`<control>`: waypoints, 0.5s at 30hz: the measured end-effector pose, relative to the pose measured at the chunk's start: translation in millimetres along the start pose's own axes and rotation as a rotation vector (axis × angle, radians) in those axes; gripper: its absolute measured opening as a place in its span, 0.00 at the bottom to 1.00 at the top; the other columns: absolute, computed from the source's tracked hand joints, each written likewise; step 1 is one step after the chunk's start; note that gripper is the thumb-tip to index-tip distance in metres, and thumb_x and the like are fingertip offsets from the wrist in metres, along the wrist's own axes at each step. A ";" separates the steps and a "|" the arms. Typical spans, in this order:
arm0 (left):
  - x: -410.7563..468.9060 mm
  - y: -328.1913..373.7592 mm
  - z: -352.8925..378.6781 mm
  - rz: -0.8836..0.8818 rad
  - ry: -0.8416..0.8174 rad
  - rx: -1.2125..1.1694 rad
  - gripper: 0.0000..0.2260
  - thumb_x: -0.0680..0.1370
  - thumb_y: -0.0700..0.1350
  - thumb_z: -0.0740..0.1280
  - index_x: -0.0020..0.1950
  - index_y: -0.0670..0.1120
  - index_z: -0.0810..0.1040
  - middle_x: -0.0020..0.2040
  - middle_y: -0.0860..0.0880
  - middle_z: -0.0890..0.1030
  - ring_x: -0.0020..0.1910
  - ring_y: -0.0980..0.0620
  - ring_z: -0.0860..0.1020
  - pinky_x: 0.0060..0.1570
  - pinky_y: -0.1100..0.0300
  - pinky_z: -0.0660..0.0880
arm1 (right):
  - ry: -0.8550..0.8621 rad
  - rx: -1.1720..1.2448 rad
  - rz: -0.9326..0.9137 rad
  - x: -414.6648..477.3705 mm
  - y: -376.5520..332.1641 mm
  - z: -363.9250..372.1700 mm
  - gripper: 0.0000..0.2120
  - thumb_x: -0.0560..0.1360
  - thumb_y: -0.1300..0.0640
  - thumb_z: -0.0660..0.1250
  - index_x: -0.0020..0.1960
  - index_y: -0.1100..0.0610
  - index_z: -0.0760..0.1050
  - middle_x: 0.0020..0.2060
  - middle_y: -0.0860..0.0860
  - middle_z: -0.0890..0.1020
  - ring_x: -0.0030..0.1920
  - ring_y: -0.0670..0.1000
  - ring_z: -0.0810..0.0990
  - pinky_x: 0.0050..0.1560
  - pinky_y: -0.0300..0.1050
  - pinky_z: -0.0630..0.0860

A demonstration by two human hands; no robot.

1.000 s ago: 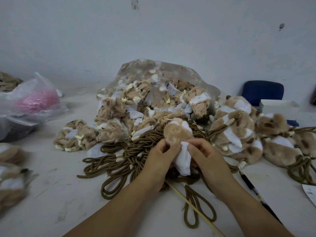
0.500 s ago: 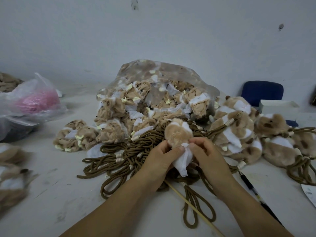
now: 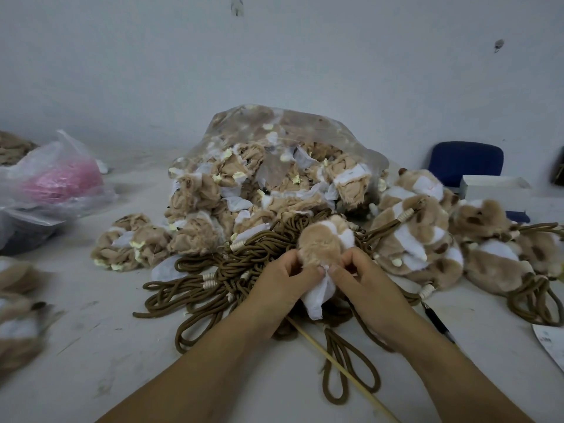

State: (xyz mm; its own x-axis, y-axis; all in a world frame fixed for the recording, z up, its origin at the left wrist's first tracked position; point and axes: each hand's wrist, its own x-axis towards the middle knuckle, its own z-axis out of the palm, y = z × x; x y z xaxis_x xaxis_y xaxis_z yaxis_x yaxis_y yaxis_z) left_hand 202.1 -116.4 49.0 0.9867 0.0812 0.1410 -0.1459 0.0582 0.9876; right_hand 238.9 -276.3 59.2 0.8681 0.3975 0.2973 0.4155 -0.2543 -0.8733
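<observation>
Plush toy skin (image 3: pixel 322 242), tan with white patches, is held just above the pile of brown cords (image 3: pixel 241 267) at the middle of the worktop (image 3: pixel 91 346), on the far side of both hands. Its long axis runs near to far: furry body far, white fabric tail (image 3: pixel 316 297) hanging near between the palms. The left hand (image 3: pixel 282 290) and right hand (image 3: pixel 370 290) meet at the neck, equally near it, each grip closed in a thumb-and-fingertip pinch there. A thin bamboo stick (image 3: pixel 338 366) lies beneath the wrists, running near-right.
</observation>
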 end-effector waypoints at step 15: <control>-2.3 4.9 -0.2 0.154 0.042 0.262 0.05 0.77 0.46 0.66 0.49 0.56 0.77 0.44 0.54 0.83 0.44 0.55 0.81 0.42 0.62 0.79 | 0.069 -0.241 -0.064 -0.6 -0.8 8.3 0.08 0.76 0.46 0.63 0.43 0.48 0.67 0.38 0.48 0.72 0.34 0.42 0.69 0.32 0.35 0.67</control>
State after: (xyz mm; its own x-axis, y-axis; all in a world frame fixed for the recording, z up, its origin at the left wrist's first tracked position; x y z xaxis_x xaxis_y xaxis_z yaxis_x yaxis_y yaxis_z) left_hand 199.1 -116.1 53.5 0.9496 0.1107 0.2932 -0.2649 -0.2165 0.9397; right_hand 235.8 -269.0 56.5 0.8509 0.3607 0.3819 0.5159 -0.4367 -0.7370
